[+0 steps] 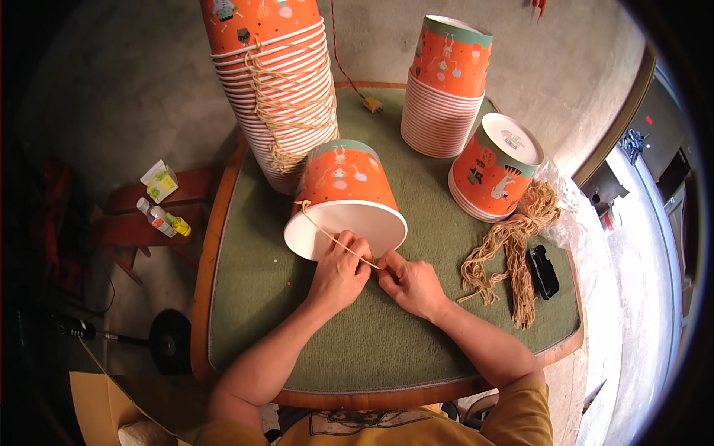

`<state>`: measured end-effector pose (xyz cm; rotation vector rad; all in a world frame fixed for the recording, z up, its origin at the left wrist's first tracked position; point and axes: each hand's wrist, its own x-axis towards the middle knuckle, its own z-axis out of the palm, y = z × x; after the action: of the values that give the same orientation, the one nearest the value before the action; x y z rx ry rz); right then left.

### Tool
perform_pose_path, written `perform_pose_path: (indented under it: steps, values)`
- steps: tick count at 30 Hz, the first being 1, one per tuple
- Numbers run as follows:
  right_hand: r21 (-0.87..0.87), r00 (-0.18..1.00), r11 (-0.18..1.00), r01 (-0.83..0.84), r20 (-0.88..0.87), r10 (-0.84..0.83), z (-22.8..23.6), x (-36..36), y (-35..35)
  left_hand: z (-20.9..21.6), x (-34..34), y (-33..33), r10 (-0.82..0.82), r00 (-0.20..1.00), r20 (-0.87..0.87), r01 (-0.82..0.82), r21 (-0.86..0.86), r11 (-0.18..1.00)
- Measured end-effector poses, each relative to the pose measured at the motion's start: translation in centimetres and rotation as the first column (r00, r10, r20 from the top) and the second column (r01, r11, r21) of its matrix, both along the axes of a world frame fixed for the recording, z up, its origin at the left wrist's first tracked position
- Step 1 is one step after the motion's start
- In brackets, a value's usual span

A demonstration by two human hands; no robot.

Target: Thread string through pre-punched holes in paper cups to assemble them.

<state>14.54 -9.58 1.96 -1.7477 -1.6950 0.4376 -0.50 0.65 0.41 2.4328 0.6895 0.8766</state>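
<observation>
Yellow sleeves [518,416] are showing nearest, with bare forearms [277,343] leading up to the work. The bucket [361,186] is lying tipped near mid-table, its mouth facing the hands. Cord [325,232] is running from its left rim across the left hand [339,276], whose fingers are curling inward; I cannot tell what they are gripping. The right hand [414,285] is pinching the cord, thumb against forefinger. Doing this well is probably calling for light, even tension, as hard pulling could be bending the rim. Green cloth [346,357] is covering the table [409,400]; a grey wall [379,37] is rising behind, and a red bench [123,232] is standing left.
</observation>
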Motion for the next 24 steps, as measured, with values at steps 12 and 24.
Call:
perform_pose_path:
  steps: [12, 24]
  values:
    - [0.021, 0.998, 0.997, -0.069, 0.011, 0.069, 0.38, -0.08, -0.07, -0.15, 0.06, 0.03, 0.012, 1.000, -0.001, -0.012, 0.030, 0.999]
    - [0.002, 0.999, 1.000, -0.015, -0.039, 0.015, 0.13, -0.19, -0.08, -0.71, 0.01, -0.57, 0.018, 0.998, -0.066, -0.003, 0.223, 0.975]
